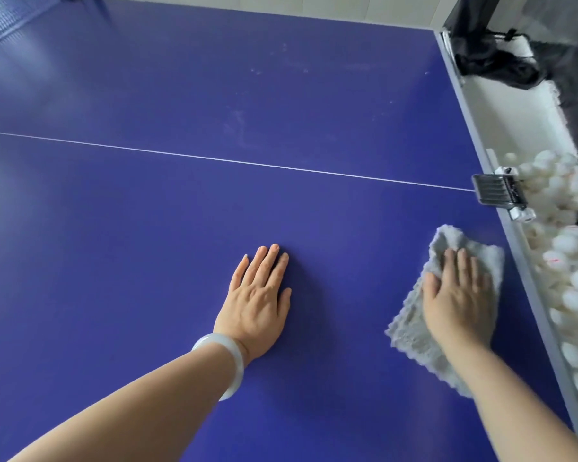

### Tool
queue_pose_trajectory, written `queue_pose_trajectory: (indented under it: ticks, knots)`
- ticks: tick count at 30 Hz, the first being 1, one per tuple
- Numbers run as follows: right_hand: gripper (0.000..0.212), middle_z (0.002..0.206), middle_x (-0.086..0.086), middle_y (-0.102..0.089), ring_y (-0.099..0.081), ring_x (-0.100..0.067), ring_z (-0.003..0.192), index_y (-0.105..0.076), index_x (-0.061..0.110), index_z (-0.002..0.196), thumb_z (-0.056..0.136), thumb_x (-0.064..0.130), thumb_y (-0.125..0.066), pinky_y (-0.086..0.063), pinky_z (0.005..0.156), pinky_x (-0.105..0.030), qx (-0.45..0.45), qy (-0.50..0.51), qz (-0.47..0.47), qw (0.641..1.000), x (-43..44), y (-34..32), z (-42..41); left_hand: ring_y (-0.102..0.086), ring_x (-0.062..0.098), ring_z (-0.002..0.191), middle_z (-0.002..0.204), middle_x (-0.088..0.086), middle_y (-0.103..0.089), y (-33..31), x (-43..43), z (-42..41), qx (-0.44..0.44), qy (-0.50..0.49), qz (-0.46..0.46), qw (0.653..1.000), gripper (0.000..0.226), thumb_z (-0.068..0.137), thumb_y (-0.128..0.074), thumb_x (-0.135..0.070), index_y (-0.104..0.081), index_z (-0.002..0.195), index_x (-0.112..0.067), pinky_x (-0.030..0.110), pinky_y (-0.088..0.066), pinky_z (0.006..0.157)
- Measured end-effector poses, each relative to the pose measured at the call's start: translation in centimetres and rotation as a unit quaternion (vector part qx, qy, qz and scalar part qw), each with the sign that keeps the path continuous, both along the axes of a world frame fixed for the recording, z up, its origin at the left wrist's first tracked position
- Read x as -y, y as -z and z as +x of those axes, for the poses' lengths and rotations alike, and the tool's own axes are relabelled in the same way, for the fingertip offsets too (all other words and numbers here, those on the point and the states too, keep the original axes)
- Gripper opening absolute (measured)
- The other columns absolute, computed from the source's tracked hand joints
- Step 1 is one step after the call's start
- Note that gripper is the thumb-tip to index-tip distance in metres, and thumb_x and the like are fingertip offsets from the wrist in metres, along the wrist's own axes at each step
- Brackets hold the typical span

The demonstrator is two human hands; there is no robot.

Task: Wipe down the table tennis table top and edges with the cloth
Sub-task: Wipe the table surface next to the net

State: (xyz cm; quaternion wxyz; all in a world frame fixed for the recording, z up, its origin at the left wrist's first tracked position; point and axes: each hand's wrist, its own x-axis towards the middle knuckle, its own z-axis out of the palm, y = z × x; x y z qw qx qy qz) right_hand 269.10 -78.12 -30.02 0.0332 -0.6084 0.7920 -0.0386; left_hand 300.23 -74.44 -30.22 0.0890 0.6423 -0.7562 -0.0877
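**Both palms flat on the blue table, cloth under my right**

The blue table top (pixel 181 211) fills nearly everything I see. A thin white line (pixel 214 158) crosses it from left to right, and pale dusty smudges (pixel 237 125) show on the half beyond that line. The table's grey edge (pixel 528 271) runs down the right side. In the far left corner I can make out a strip of blue net (pixel 0 21).

Just past the right edge sits a heap of white balls (pixel 574 288). Further along that side lies a crumpled piece of black fabric (pixel 494 65).

The grey, nubbly cloth (pixel 411 325) is spread on the table top near the right edge, on my side of the white line. My right hand (pixel 457 298) presses flat on it, fingers straight and close together, pointing away from me; I am not gripping it. The cloth shows beyond my fingertips and to the left of my wrist.

My left hand (pixel 259 305) rests palm down on the bare blue surface, well apart from the cloth, with fingers straight and holding nothing.

A black clamp (pixel 498 191) sits on the right edge where the white line ends. A pale bangle (pixel 229 361) circles my left wrist.
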Motion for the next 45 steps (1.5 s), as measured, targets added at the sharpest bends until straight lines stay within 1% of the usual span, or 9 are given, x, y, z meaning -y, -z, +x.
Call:
queue_pose_trajectory:
  ticks: [4, 7, 11, 14, 18, 22, 32, 41, 45]
  knots:
    - [0.067, 0.163, -0.007, -0.024, -0.019, -0.023, 0.152, -0.028, 0.01, 0.156, 0.1, 0.046, -0.021, -0.016, 0.124, -0.043, -0.013, -0.148, -0.009, 0.989, -5.1, 0.7, 4.3, -0.006, 0.018, 0.152, 0.164, 0.0, -0.013, -0.3, -0.1, 0.0, 0.007, 0.002, -0.006, 1.0, 0.057, 0.103, -0.025, -0.037, -0.021, 0.156, -0.016, 0.036, 0.003, 0.123]
    - [0.068, 0.165, 0.001, -0.011, -0.004, -0.015, 0.154, -0.018, 0.019, 0.159, 0.099, 0.05, -0.014, -0.006, 0.126, -0.039, -0.007, -0.155, 0.005, 0.988, -5.1, 0.6, 4.0, -0.015, 0.024, 0.151, 0.161, 0.005, -0.022, -0.7, -0.3, -0.3, 0.018, 0.007, -0.007, 1.0, 0.063, 0.099, -0.015, -0.04, -0.029, 0.153, -0.011, 0.041, -0.007, 0.124]
    - [0.068, 0.166, 0.003, -0.006, 0.002, -0.012, 0.154, -0.014, 0.021, 0.159, 0.098, 0.05, -0.011, -0.002, 0.126, -0.038, 0.011, -0.154, 0.005, 0.988, -4.9, 0.8, 4.1, -0.032, 0.036, 0.143, 0.154, 0.015, -0.037, -1.5, 0.3, -1.9, 0.041, -0.021, 0.012, 0.999, 0.052, 0.096, -0.046, -0.018, -0.042, 0.146, -0.002, 0.047, -0.024, 0.119]
    - [0.068, 0.166, 0.001, -0.01, -0.002, -0.014, 0.154, -0.017, 0.019, 0.159, 0.099, 0.05, -0.011, -0.003, 0.126, -0.039, 0.013, -0.153, 0.001, 0.988, -5.0, 0.5, 3.8, -0.044, 0.037, 0.135, 0.146, 0.017, -0.046, -1.8, 0.9, -6.7, 0.01, 0.068, -0.018, 0.997, 0.051, 0.086, -0.058, -0.007, -0.054, 0.137, -0.003, 0.048, -0.027, 0.117]
    - [0.066, 0.166, 0.001, -0.011, -0.002, -0.014, 0.154, -0.02, 0.019, 0.159, 0.1, 0.048, -0.014, -0.003, 0.125, -0.039, 0.046, -0.163, -0.004, 0.985, -5.2, 0.3, 4.0, -0.005, 0.022, 0.152, 0.164, 0.004, -0.01, -0.6, 0.3, -12.4, 0.012, 0.118, -0.006, 0.993, 0.056, 0.102, -0.021, -0.025, -0.018, 0.157, -0.014, 0.041, 0.003, 0.123]
    - [0.061, 0.166, 0.003, -0.009, -0.003, -0.013, 0.154, -0.019, 0.023, 0.159, 0.103, 0.045, -0.022, -0.003, 0.126, -0.036, 0.034, -0.214, -0.001, 0.976, -1.7, 0.6, -0.3, -0.024, 0.022, 0.148, 0.159, 0.004, -0.029, -0.2, 0.3, -12.5, 0.005, 0.101, -0.005, 0.995, 0.057, 0.1, -0.016, -0.03, -0.035, 0.151, -0.013, 0.042, -0.012, 0.12]
    - [0.06, 0.167, -0.004, -0.008, -0.004, -0.018, 0.154, -0.015, 0.019, 0.159, 0.104, 0.043, -0.025, 0.001, 0.125, -0.039, 0.02, -0.074, 0.014, 0.997, 14.8, 0.9, -8.2, -0.039, 0.024, 0.142, 0.152, 0.006, -0.043, -0.5, 0.5, -13.0, 0.034, 0.104, 0.001, 0.994, 0.055, 0.095, -0.028, -0.027, -0.048, 0.144, -0.01, 0.043, -0.02, 0.114]
    - [0.068, 0.162, -0.012, -0.026, -0.021, -0.03, 0.151, -0.031, 0.014, 0.155, 0.097, 0.049, -0.02, -0.008, 0.124, -0.048, 0.02, -0.034, -0.022, 0.999, 5.7, 1.6, -8.1, -0.036, 0.025, 0.143, 0.153, 0.006, -0.04, -0.5, 0.5, -12.7, 0.029, 0.099, -0.001, 0.995, 0.055, 0.097, -0.027, -0.028, -0.045, 0.146, -0.01, 0.043, -0.017, 0.118]
    - [0.06, 0.166, -0.007, -0.012, -0.007, -0.026, 0.153, -0.022, 0.021, 0.158, 0.102, 0.044, -0.027, -0.007, 0.121, -0.058, 0.037, 0.056, 0.019, 0.998, 10.0, 0.5, -9.4, -0.035, 0.025, 0.144, 0.154, 0.007, -0.04, -0.2, 0.5, -12.8, 0.025, 0.096, -0.01, 0.995, 0.057, 0.097, -0.024, -0.03, -0.044, 0.146, -0.01, 0.042, -0.015, 0.119]
